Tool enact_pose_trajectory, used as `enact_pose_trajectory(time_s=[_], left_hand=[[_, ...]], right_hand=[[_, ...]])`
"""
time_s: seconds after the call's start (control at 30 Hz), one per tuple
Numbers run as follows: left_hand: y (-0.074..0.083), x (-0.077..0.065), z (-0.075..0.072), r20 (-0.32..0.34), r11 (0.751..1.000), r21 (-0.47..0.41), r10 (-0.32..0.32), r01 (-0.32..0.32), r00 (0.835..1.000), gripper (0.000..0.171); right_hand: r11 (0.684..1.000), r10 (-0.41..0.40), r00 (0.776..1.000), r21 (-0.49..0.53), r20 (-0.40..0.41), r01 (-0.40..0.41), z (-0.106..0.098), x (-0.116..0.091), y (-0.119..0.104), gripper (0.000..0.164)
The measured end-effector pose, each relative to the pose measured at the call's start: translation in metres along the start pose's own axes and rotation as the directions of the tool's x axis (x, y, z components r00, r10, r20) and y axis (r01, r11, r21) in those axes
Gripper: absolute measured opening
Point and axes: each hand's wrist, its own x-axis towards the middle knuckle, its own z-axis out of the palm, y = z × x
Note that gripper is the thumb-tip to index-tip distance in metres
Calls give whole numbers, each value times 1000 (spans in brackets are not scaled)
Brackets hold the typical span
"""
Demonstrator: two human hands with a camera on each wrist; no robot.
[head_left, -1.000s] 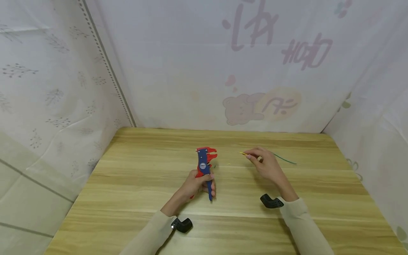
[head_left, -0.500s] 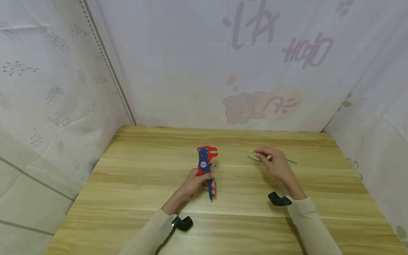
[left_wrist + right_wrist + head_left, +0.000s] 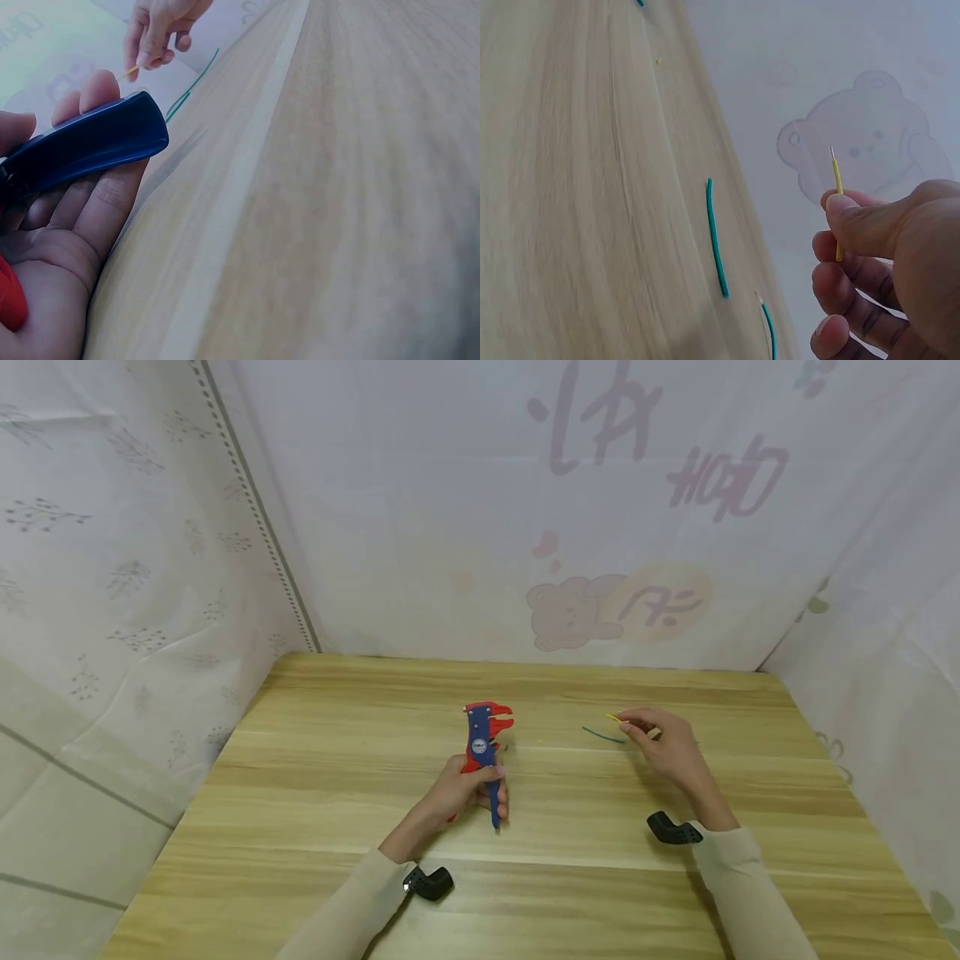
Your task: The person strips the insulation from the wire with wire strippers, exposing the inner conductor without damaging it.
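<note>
My left hand (image 3: 459, 789) grips a wire stripper (image 3: 478, 727) with blue and red handles. Its red jaws point right and stand apart with nothing between them. Off to the right, my right hand (image 3: 667, 745) pinches a short yellow wire (image 3: 837, 177) between thumb and forefinger. Bare metal shows at the wire's upper end. One green wire (image 3: 715, 238) lies on the table close to that hand. A second green wire (image 3: 770, 330) with a bare tip lies beside it, partly cut off by the right wrist view's lower edge.
The wooden table (image 3: 375, 710) runs back to a printed curtain (image 3: 420, 527). A tiny yellow scrap (image 3: 658, 61) lies between the two hands. By the stripper is a small green piece (image 3: 506, 747). Black wrist cameras sit on both sleeves.
My right hand has moved to the right with the yellow wire, uncovering the left end of a green wire on the table. The left hand and stripper have stayed almost still.
</note>
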Motion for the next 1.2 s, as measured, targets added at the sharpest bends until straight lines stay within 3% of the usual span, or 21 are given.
enact_pose_trajectory(time_s=[0.3, 0.47, 1.2], left_hand=[[-2, 0, -1, 6, 1000, 4, 0, 0, 1000, 30], [-2, 0, -1, 9, 1000, 6, 0, 0, 1000, 36], [0, 1, 0, -8, 1000, 21, -10, 10, 1000, 34]], right_hand=[[999, 33, 999, -37, -34, -35, -3, -4, 15, 18], [996, 59, 997, -71, -43, -62, -6, -6, 21, 17], [966, 222, 975, -137, 8, -219, -11, -2, 35, 14]])
